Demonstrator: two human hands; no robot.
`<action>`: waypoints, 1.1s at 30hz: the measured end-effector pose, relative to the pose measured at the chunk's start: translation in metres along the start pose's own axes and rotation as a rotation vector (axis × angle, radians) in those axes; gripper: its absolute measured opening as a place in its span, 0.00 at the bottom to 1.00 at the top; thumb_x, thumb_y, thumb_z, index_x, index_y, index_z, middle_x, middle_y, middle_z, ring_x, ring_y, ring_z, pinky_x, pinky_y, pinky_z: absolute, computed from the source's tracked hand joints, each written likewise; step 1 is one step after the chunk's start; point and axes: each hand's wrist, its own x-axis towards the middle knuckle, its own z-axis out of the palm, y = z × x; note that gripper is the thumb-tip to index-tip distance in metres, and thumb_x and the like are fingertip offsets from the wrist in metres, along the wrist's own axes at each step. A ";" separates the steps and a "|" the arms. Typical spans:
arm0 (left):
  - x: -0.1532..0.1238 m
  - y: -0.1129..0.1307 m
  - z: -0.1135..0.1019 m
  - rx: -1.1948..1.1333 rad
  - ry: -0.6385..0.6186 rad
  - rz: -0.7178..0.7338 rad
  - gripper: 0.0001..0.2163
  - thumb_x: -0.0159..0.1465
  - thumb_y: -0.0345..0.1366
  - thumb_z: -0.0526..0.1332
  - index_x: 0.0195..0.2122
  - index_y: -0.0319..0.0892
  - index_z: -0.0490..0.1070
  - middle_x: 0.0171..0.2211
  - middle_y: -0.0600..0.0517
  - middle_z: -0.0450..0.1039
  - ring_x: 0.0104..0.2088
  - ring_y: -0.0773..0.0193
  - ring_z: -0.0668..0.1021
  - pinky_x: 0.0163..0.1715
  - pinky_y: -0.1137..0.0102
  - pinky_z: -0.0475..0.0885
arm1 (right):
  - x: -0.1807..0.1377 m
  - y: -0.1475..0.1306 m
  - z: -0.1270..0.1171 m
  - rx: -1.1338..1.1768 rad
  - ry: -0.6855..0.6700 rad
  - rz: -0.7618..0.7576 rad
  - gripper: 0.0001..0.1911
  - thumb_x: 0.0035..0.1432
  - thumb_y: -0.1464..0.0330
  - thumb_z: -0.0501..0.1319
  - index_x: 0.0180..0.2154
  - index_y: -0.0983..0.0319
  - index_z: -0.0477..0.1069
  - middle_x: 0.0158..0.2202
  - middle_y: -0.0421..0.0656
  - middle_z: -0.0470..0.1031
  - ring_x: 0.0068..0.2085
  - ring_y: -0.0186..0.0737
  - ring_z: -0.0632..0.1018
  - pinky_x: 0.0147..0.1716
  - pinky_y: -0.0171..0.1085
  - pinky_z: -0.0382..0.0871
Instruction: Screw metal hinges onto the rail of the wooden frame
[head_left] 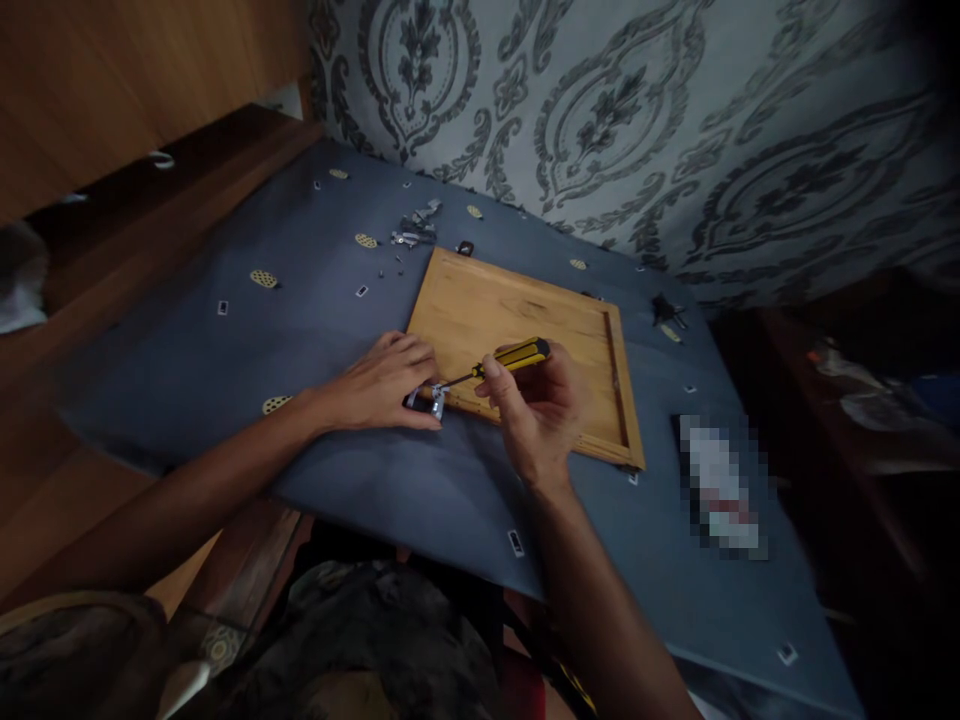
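In my right hand (536,410) is a yellow-and-black screwdriver (521,355), gripped by its handle. Its shaft slants down to the left, and the tip meets a small metal hinge (437,400) at the near left corner of a wooden cabinet door (517,320). My left hand (390,380) rests at that same corner with fingers curled over the door's edge and thumb below, closed around the hinge. The door lies flat on the blue-grey cloth, its raised frame facing up. Fingers partly hide the hinge, so how the tip sits in it cannot be made out.
A pile of metal hinges (416,225) lies beyond the door's far left corner, with several small screws (390,268) close by. A dark tool, perhaps pliers (667,312), is at the far right. A blurred-out packet (720,490) sits at the right, and a patterned wall (585,120) rises behind.
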 end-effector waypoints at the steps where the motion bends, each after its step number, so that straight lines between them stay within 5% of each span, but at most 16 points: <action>1: 0.000 0.000 0.000 0.005 -0.002 0.002 0.21 0.66 0.53 0.70 0.46 0.39 0.76 0.46 0.45 0.74 0.50 0.49 0.73 0.54 0.58 0.64 | 0.000 0.000 0.000 -0.004 -0.004 0.004 0.11 0.62 0.62 0.72 0.34 0.57 0.72 0.27 0.34 0.72 0.24 0.31 0.76 0.23 0.33 0.70; 16: 0.000 0.000 0.000 0.011 -0.013 -0.007 0.21 0.66 0.53 0.70 0.48 0.40 0.75 0.47 0.45 0.75 0.51 0.49 0.74 0.54 0.58 0.64 | 0.000 0.003 0.005 -0.095 0.020 0.002 0.18 0.58 0.61 0.73 0.30 0.56 0.64 0.23 0.32 0.66 0.23 0.32 0.71 0.22 0.35 0.67; 23: -0.001 0.001 -0.003 -0.008 -0.007 0.007 0.21 0.66 0.53 0.70 0.47 0.39 0.75 0.46 0.45 0.74 0.50 0.50 0.74 0.55 0.58 0.64 | 0.000 -0.009 0.002 -0.064 0.229 -0.090 0.16 0.61 0.59 0.72 0.32 0.56 0.67 0.27 0.34 0.72 0.22 0.32 0.75 0.20 0.34 0.70; 33: -0.001 -0.001 0.000 0.011 0.001 0.009 0.20 0.67 0.54 0.69 0.46 0.41 0.75 0.47 0.46 0.75 0.50 0.51 0.74 0.55 0.58 0.64 | -0.003 -0.002 0.002 -0.038 0.077 -0.012 0.16 0.61 0.59 0.72 0.32 0.56 0.68 0.25 0.33 0.70 0.23 0.33 0.73 0.23 0.35 0.69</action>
